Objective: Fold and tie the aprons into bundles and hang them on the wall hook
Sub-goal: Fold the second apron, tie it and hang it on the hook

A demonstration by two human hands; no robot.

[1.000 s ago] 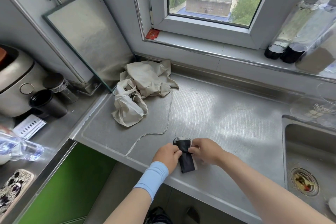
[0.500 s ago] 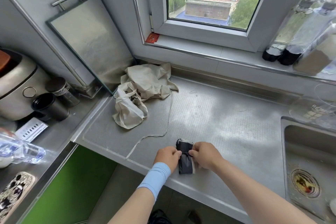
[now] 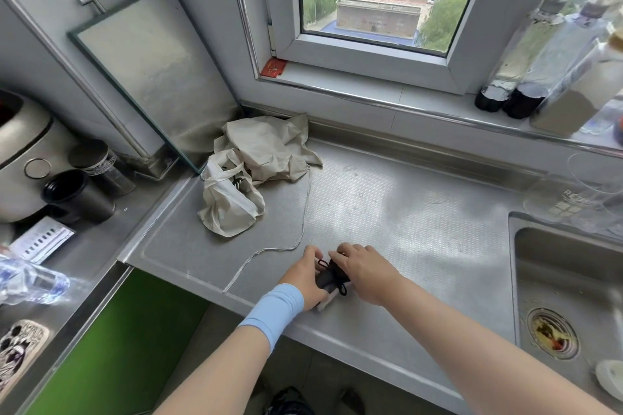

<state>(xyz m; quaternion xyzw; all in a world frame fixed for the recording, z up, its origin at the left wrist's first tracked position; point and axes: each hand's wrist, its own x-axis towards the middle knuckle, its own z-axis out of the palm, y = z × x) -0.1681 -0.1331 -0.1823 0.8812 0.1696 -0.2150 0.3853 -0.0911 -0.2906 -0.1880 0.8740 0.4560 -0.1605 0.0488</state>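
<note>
Your left hand (image 3: 304,274) and right hand (image 3: 366,271) both grip the black apron bundle (image 3: 326,279), which lies between them on the steel counter (image 3: 404,212) near its front edge.

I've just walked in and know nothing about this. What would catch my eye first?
The left hand and right hand hold a small black bundle at the front edge of the counter. Behind them a crumpled beige apron lies in the back corner, its long strap trailing forward. Above, the window shows green trees.
</note>
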